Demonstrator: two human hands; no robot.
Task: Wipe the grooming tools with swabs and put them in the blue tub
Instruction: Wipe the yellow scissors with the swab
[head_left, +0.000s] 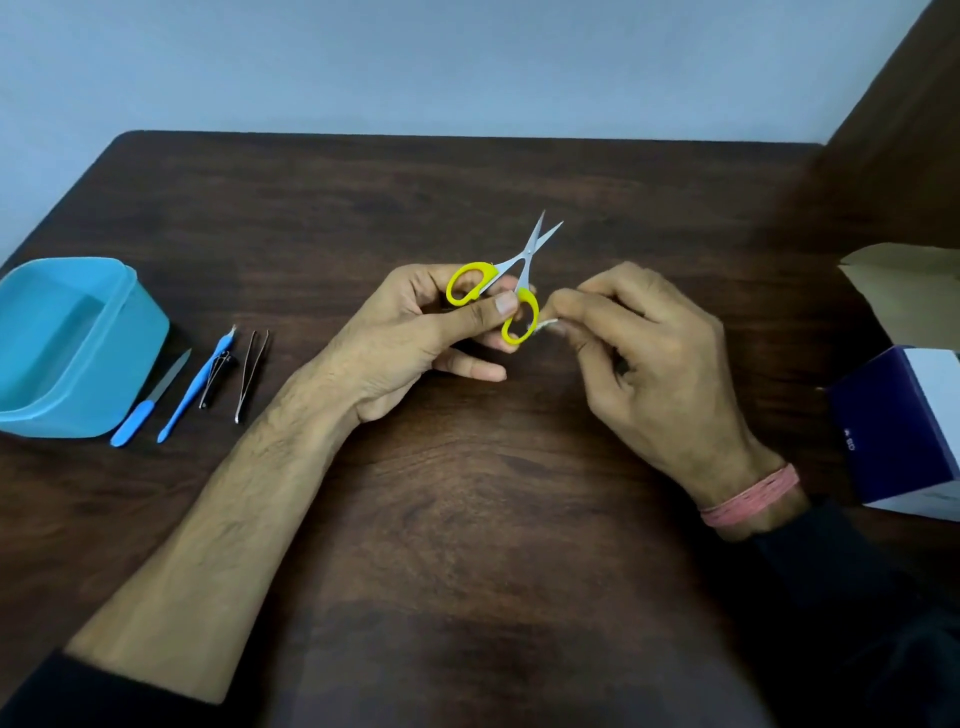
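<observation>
Your left hand (415, 332) holds the yellow-handled scissors (506, 283) by the loops, blades slightly parted, long axis running up and away from you; your right hand (639, 353) pinches a white swab (545, 326) right against the nearer loop, so the blades lie just beyond it, up along that axis. Far to the left of your left hand the blue tub (137, 332) appears to hold no tools; file, pusher, clippers and tweezers lie just beside it.

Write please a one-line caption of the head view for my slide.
Left hand holds yellow-handled scissors while right hand rubs a swab on one handle; blue tub waits.
</observation>
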